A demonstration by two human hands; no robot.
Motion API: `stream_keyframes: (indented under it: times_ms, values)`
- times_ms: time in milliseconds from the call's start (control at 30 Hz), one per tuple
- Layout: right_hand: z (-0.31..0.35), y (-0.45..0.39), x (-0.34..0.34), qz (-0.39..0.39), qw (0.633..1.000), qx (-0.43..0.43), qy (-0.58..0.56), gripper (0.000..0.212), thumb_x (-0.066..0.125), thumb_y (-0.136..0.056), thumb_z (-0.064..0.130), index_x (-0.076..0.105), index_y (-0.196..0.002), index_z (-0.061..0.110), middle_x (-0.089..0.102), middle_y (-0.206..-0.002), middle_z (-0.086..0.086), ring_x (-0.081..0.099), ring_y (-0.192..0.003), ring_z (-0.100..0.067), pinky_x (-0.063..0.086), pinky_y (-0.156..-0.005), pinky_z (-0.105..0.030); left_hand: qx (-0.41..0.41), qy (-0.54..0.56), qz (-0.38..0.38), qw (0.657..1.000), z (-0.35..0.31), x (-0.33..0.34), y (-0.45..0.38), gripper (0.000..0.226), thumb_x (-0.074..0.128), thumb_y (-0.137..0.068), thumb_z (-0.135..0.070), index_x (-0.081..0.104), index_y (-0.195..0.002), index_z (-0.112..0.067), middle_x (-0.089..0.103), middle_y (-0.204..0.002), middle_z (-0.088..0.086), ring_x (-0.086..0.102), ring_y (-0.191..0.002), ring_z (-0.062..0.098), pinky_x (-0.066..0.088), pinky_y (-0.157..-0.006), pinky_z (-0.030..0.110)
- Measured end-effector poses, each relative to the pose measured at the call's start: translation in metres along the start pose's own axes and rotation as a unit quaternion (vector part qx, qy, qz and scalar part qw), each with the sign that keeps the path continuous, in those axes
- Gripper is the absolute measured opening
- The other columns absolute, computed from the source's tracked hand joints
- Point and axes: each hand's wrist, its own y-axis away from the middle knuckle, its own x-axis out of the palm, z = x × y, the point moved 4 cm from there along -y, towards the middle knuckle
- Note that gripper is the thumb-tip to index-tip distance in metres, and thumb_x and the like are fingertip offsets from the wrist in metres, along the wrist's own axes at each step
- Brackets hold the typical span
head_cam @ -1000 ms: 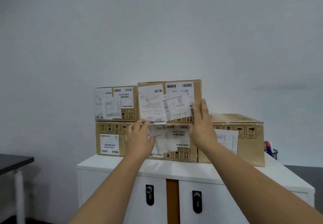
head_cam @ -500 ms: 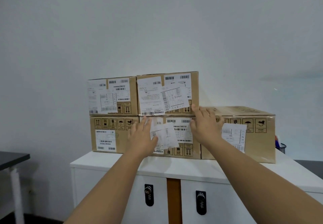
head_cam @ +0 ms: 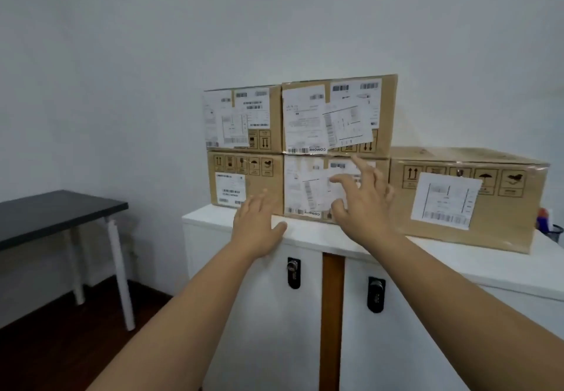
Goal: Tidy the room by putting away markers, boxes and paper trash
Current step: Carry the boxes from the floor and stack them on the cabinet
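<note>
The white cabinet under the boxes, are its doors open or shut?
Shut. Both doors of the white cabinet sit flush, and their two black locks face straight forward.

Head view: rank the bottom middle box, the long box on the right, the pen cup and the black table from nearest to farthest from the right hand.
From the right hand:
1. Bottom middle box, directly behind its fingers.
2. Long box, to the right.
3. Pen cup, far right edge.
4. Black table, far left, across the room.
</note>
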Motion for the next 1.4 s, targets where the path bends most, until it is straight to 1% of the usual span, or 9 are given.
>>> stream_keyframes:
  times_ms: [100, 200, 400, 533, 733, 900, 1067, 1200, 1400]
  values:
    - [0.026, 0.027, 0.02, 0.059, 0.998, -0.017, -0.029, 0.043, 0.054, -0.082, 0.023, 0.053, -0.124, 0.033, 0.018, -0.157, -0.001, 0.012, -0.141, -0.028, 0.015, -0.111, -0.05, -0.037, -0.005, 0.017, 0.999, 0.03, -0.008, 0.037, 0.066, 0.047, -0.095, -0.047, 0.026, -0.153, -0.027, 0.011, -0.164, -0.002, 0.007, -0.15, 0.026, 0.01, -0.122, 0.044]
    - [0.049, 0.057, 0.038, 0.128, 0.989, 0.006, -0.073, 0.045, 0.055, -0.084, 0.025, 0.05, -0.128, 0.035, 0.016, -0.158, -0.001, 0.01, -0.142, -0.029, 0.012, -0.113, -0.049, -0.06, -0.022, 0.035, 0.997, 0.058, -0.021, 0.072, 0.066, 0.046, -0.095, -0.049, 0.026, -0.154, -0.024, 0.011, -0.164, -0.003, 0.006, -0.151, 0.025, 0.008, -0.122, 0.043]
    - [0.084, 0.109, 0.06, 0.252, 0.965, 0.021, -0.067, 0.05, 0.052, -0.089, 0.034, 0.042, -0.138, 0.036, 0.014, -0.159, -0.003, 0.009, -0.145, -0.029, 0.014, -0.114, -0.048, -0.107, -0.028, 0.039, 0.993, 0.105, -0.053, 0.147, 0.066, 0.048, -0.097, -0.046, 0.025, -0.154, -0.024, 0.016, -0.163, 0.0, 0.01, -0.15, 0.024, 0.008, -0.122, 0.041]
    - [0.109, 0.146, 0.071, 0.329, 0.943, -0.003, -0.044, 0.049, 0.051, -0.09, 0.037, 0.043, -0.138, 0.035, 0.015, -0.158, -0.006, 0.009, -0.144, -0.032, 0.018, -0.112, -0.047, -0.16, -0.013, 0.062, 0.985, 0.14, -0.069, 0.216, 0.067, 0.052, -0.096, -0.044, 0.027, -0.153, -0.022, 0.021, -0.162, 0.003, 0.012, -0.15, 0.027, 0.012, -0.122, 0.045]
    - [0.151, 0.22, 0.095, 0.44, 0.895, -0.015, -0.067, 0.046, 0.052, -0.089, 0.038, 0.047, -0.135, 0.035, 0.023, -0.155, -0.008, 0.016, -0.141, -0.031, 0.022, -0.11, -0.044, -0.278, -0.013, 0.08, 0.957, 0.194, -0.088, 0.337, 0.068, 0.06, -0.091, -0.043, 0.036, -0.15, -0.021, 0.031, -0.158, 0.006, 0.024, -0.147, 0.027, 0.022, -0.119, 0.043]
    - [0.183, 0.292, 0.122, 0.531, 0.842, -0.004, -0.093, 0.048, 0.054, -0.087, 0.039, 0.049, -0.135, 0.035, 0.032, -0.146, -0.014, 0.02, -0.138, -0.035, 0.027, -0.112, -0.047, -0.383, -0.018, 0.097, 0.918, 0.235, -0.09, 0.439, 0.067, 0.061, -0.09, -0.043, 0.037, -0.149, -0.021, 0.035, -0.154, 0.009, 0.03, -0.142, 0.031, 0.029, -0.116, 0.043]
    - [0.214, 0.363, 0.143, 0.597, 0.798, -0.028, -0.083, 0.048, 0.056, -0.087, 0.045, 0.051, -0.134, 0.034, 0.04, -0.147, -0.012, 0.031, -0.138, -0.032, 0.025, -0.113, -0.039, -0.468, 0.011, 0.118, 0.876, 0.269, -0.071, 0.543, 0.066, 0.062, -0.091, -0.043, 0.037, -0.149, -0.022, 0.035, -0.154, 0.01, 0.034, -0.141, 0.031, 0.033, -0.114, 0.044]
    - [0.246, 0.433, 0.19, 0.664, 0.742, -0.025, -0.089, 0.054, 0.057, -0.078, 0.05, 0.053, -0.13, 0.036, 0.04, -0.147, -0.014, 0.038, -0.134, -0.036, 0.032, -0.113, -0.044, -0.539, 0.023, 0.147, 0.829, 0.301, -0.053, 0.626, 0.067, 0.061, -0.091, -0.043, 0.036, -0.149, -0.02, 0.036, -0.152, 0.013, 0.036, -0.139, 0.033, 0.034, -0.113, 0.041]
    - [0.313, 0.535, 0.215, 0.727, 0.679, -0.043, -0.09, 0.044, 0.054, -0.089, 0.039, 0.052, -0.132, 0.035, 0.035, -0.147, -0.014, 0.029, -0.135, -0.038, 0.026, -0.111, -0.037, -0.65, 0.042, 0.16, 0.742, 0.348, -0.019, 0.751, 0.068, 0.063, -0.089, -0.044, 0.039, -0.148, -0.02, 0.038, -0.153, 0.01, 0.039, -0.137, 0.033, 0.038, -0.109, 0.042]
